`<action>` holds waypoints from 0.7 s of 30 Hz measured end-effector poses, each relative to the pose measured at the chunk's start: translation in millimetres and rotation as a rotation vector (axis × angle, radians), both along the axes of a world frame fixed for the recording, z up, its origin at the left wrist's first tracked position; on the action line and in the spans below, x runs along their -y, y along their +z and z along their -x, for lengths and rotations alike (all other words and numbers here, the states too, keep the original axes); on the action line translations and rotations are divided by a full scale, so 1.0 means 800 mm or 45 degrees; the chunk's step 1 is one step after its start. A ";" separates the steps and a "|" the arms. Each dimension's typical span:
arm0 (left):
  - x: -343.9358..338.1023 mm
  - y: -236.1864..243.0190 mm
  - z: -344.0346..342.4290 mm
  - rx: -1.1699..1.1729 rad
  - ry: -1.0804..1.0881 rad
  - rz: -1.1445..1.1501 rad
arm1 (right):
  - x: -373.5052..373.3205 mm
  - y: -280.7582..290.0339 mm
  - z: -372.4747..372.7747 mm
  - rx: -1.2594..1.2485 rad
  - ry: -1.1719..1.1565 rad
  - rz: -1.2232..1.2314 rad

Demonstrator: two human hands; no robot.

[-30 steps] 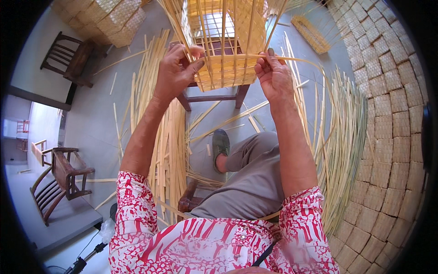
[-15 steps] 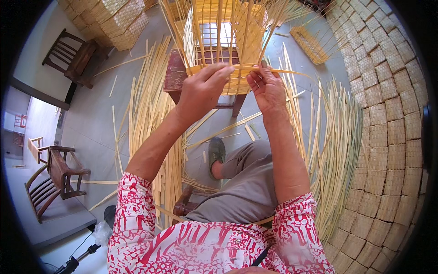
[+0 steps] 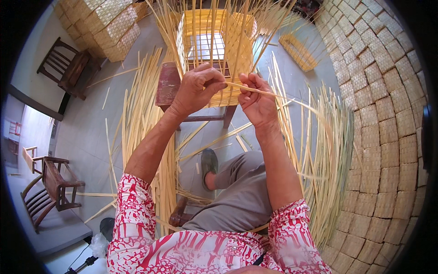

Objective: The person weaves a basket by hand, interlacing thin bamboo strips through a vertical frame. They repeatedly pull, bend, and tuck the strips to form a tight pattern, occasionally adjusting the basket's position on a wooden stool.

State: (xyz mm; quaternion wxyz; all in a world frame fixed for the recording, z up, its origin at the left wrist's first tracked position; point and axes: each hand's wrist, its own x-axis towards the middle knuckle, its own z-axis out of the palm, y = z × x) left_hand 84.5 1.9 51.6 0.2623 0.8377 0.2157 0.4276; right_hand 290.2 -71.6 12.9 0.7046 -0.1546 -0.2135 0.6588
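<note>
A woven basket of yellow bamboo [image 3: 242, 43], with long upright stakes, stands on a dark red wooden stool [image 3: 164, 84]. At its near side, my left hand [image 3: 198, 90] pinches a long pale bamboo strip [image 3: 285, 97] close to the stakes. My right hand [image 3: 256, 102], palm turned up with curled fingers, grips the same strip a little to the right of my left hand. The strip trails off rightward and downward. Part of the basket's near side is hidden behind both hands.
Loose bamboo strips [image 3: 141, 114] lie on the left floor, a greenish bundle [image 3: 331, 164] to the right. Wooden chairs [image 3: 59, 180] stand left, another [image 3: 73, 68] farther back. Stacked woven pieces [image 3: 383, 160] line the right; more stacks [image 3: 107, 27] and a low basket [image 3: 299, 50] are behind.
My left hand has moved right and somewhat down along the strip; my right hand has moved lower. The basket and surroundings appear lower and slightly left in the view.
</note>
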 end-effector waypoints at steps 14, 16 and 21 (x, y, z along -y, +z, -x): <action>-0.010 -0.001 0.003 0.030 -0.086 0.004 | -0.003 0.086 0.019 1.356 -0.087 -0.202; -0.011 -0.003 0.000 0.051 -0.078 0.023 | 0.000 0.082 0.024 1.390 -0.178 -0.176; -0.013 -0.003 -0.003 0.050 -0.079 0.144 | -0.002 0.061 0.006 1.112 -0.752 -0.010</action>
